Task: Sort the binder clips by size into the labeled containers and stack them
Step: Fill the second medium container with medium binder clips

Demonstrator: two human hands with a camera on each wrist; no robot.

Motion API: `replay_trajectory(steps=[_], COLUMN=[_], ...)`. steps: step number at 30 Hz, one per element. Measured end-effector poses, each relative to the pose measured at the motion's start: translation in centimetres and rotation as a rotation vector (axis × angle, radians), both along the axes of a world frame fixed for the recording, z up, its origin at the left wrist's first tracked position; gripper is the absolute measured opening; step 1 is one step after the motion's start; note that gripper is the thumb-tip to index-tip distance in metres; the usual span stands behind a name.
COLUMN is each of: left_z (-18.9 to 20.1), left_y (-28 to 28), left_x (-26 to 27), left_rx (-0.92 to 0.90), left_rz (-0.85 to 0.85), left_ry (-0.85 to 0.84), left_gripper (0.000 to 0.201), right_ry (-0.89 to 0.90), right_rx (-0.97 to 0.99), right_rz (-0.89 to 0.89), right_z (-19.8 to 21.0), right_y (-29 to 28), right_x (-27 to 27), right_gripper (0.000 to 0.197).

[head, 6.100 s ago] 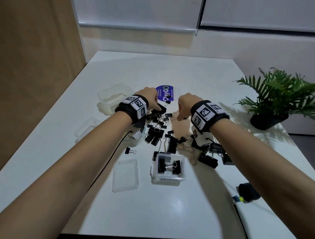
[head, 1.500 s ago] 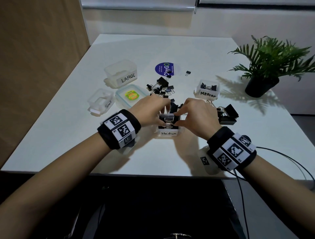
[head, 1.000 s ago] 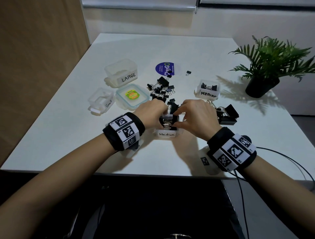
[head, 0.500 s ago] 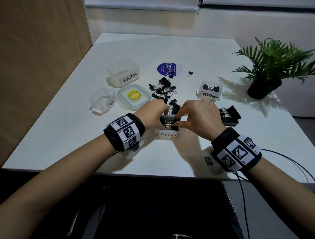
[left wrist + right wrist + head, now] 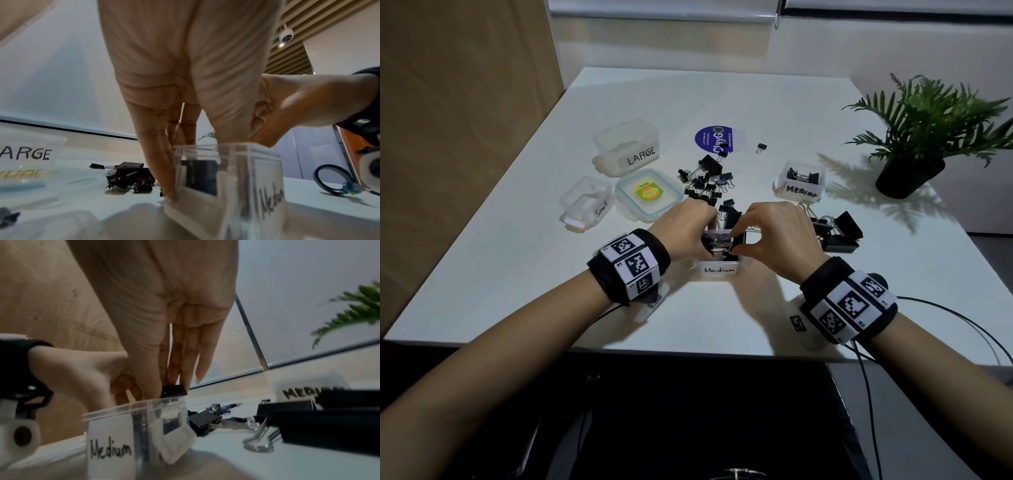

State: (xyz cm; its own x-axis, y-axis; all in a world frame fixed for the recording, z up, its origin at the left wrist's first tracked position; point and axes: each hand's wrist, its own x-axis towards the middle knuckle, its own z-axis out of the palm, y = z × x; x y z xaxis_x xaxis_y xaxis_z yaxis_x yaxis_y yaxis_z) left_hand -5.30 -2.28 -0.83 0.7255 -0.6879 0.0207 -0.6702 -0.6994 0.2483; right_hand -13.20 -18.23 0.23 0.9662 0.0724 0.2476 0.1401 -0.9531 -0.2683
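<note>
black binder clips (image 5: 703, 185), clear white-labelled containers (image 5: 717, 269), white table (image 5: 722, 99), green plant (image 5: 935, 116), black-and-white checked wristbands (image 5: 631, 263)

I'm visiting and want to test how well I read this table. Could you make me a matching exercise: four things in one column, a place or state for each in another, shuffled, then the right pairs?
Things
1. Large container
2. near Medium container
3. far Medium container
4. potted plant

Places or states
A. between both hands, holding clips
B. far right of the table
C. far left, no clips visible inside
D. right of the loose clip pile, holding black clips

Pairs: 1-C, 2-A, 3-D, 4-B
</note>
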Motion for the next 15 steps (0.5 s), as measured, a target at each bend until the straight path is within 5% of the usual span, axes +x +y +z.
replay_trajectory(steps=[6,9,15], left_z=[-0.08,0.06,0.1], left_y=[0.02,-0.03,-0.25], left_x=[-0.19,-0.41,-0.8], left_rx=[-0.028,-0.091,-0.172], left_rz=[0.004,0.016,0.037], left_ry=[0.019,0.046,0.086], left_gripper=[0.037,0.055,0.075], right_ry=[-0.015,-0.014,0.038], right_rx=[0.111,0.189,0.065], right_rz=[0.105,0.137,0.125], right_z=[-0.27,0.02,-0.19], right_y=[-0.63,-0.85,0.07], right_x=[0.62,0.68,0.1], right_gripper=[0.027,0.025,0.021])
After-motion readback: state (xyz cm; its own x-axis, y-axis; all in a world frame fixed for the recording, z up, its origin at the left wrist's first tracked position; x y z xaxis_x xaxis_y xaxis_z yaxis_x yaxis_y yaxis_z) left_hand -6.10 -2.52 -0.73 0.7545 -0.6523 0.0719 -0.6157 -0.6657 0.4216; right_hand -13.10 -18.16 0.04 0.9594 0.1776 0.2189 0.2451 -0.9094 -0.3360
